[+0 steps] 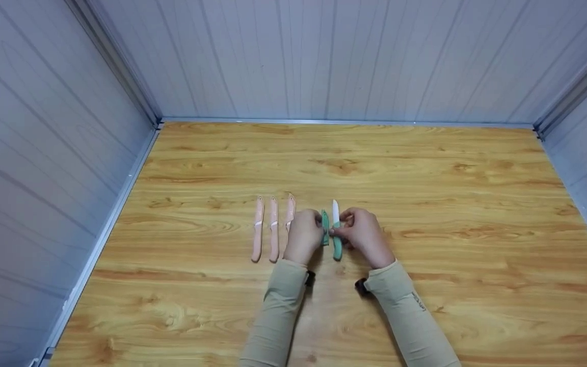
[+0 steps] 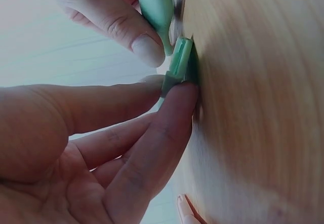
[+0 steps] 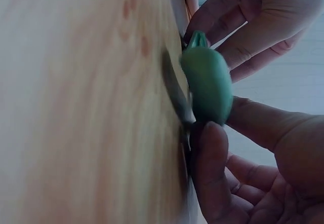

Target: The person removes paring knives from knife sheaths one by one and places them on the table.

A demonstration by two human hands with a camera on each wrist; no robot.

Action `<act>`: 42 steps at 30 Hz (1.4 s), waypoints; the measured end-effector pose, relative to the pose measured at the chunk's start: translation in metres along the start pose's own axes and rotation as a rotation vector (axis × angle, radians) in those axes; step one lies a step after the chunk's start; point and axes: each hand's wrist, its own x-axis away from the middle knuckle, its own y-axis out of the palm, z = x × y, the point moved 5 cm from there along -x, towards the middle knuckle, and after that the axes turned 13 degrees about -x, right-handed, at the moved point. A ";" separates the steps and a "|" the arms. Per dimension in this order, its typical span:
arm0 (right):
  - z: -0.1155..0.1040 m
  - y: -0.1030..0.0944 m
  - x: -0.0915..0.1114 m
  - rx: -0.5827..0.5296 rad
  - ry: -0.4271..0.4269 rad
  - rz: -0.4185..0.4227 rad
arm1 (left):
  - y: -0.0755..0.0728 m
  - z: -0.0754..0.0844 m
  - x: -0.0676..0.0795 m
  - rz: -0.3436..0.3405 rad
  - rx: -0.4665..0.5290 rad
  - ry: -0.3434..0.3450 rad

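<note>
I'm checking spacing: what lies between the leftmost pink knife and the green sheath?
Two more pink knives and the left hand, as the head view shows.

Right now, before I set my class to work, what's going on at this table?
A person's left hand pinches a green sheath, while the right hand holds a green-handled knife, its white blade bare and outside the sheath. To the left, three pink knives lie in a row on the wooden table, the rightmost partly hidden by the left hand.
</note>
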 end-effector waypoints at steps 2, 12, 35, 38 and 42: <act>0.000 0.000 0.000 0.002 0.001 0.007 | 0.000 0.000 0.001 0.002 0.009 0.003; -0.001 0.001 0.001 0.001 0.004 0.006 | 0.000 0.001 0.001 0.030 -0.010 0.018; 0.000 0.001 0.002 -0.017 0.023 0.006 | 0.001 0.002 0.001 0.047 -0.066 0.027; -0.001 0.001 0.002 -0.011 0.015 -0.001 | 0.000 0.002 0.001 0.035 -0.065 0.025; -0.003 0.000 0.003 0.015 0.003 -0.016 | -0.003 0.004 0.003 0.029 -0.065 0.020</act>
